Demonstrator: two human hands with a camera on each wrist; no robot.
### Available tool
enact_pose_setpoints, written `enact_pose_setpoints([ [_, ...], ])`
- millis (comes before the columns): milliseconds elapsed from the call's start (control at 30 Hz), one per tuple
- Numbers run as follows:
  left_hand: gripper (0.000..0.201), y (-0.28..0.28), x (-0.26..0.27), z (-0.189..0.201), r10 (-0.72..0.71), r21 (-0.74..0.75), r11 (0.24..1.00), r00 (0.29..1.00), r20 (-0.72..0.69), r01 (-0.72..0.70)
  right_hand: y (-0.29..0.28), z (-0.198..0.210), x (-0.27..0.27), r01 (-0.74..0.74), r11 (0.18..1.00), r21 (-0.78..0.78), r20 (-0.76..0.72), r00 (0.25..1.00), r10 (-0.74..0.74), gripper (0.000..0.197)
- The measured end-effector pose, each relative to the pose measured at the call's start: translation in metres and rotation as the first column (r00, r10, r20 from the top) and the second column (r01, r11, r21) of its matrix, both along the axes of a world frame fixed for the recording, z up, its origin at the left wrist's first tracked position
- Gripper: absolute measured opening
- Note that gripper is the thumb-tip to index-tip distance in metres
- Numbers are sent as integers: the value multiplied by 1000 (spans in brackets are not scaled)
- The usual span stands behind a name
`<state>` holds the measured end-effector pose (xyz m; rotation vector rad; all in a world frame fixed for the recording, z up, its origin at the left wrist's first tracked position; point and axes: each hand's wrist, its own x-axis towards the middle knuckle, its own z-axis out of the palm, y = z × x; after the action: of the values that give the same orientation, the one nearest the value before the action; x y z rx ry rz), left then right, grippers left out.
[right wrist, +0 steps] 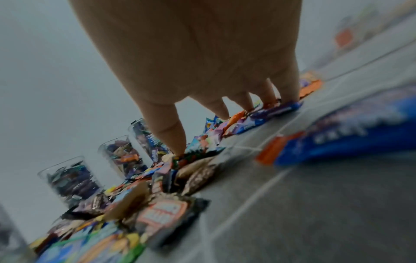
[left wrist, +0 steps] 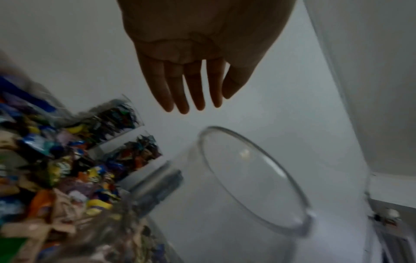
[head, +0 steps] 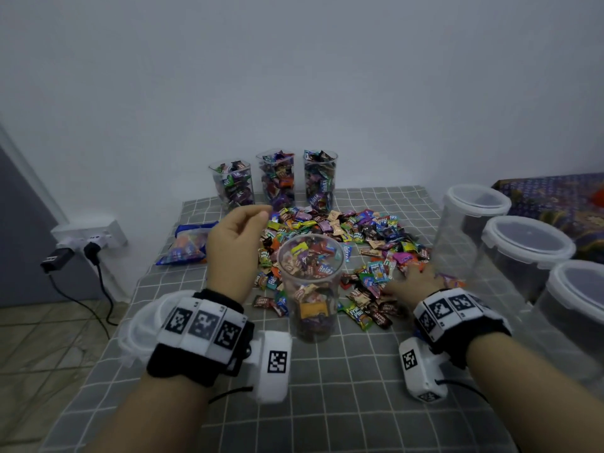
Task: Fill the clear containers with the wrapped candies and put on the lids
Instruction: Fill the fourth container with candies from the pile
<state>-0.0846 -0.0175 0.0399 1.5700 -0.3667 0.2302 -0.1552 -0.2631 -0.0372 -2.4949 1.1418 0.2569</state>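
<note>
A clear cup (head: 310, 282), partly filled with wrapped candies, stands upright near the middle of the counter (head: 343, 403), which is covered with a grey checked cloth. Behind and beside it a loose pile of wrapped candies (head: 356, 237) spreads toward the far edge. Three more clear cups (head: 277, 178), filled to the brim, stand in a row at the far edge against the wall.

The left hand (head: 233, 253) hovers just left of the cup's rim, touching nothing; from the left wrist its fingers (left wrist: 193, 85) are straight, close together and hold nothing. The right hand (head: 415, 279) lies on the right side of the candy pile, its fingers (right wrist: 173, 131) spread with the tips pressing down on wrappers; whether any candy is pinched cannot be told.

Along the right edge stand three large clear containers with lids (head: 526, 246) on. A blue candy bag (head: 189, 246) lies near the left edge. A stack of clear lids (head: 140, 328) sits at the left edge, under the left wrist.
</note>
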Motion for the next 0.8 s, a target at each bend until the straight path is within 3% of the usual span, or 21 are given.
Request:
enact_pose_setpoints([
  [133, 12, 9, 39, -19, 103, 180, 981, 976, -191, -68, 8, 3, 14, -182, 979, 89, -17, 983, 184, 89],
  [233, 29, 9, 66, -37, 157, 400, 916, 949, -274, -36, 17, 8, 22, -315, 945, 88, -76, 944, 322, 102],
  [367, 53, 0, 84, -54, 206, 653, 753, 916, -344, 76, 28, 19, 24, -468, 883, 39, -206, 861, 465, 103],
  [467, 60, -6, 91, -60, 253, 802, 585, 912, -322, 120, 32, 26, 23, -531, 847, 40, -235, 819, 524, 96],
  [633, 77, -8, 103, -73, 324, 920, 358, 903, -283, 160, 36, 30, 21, -573, 819, 2, -235, 796, 558, 87],
  [800, 75, -5, 98, -77, 277, 907, 331, 892, -358, 261, 41, 34, 22, -631, 775, -19, -283, 747, 601, 69],
])
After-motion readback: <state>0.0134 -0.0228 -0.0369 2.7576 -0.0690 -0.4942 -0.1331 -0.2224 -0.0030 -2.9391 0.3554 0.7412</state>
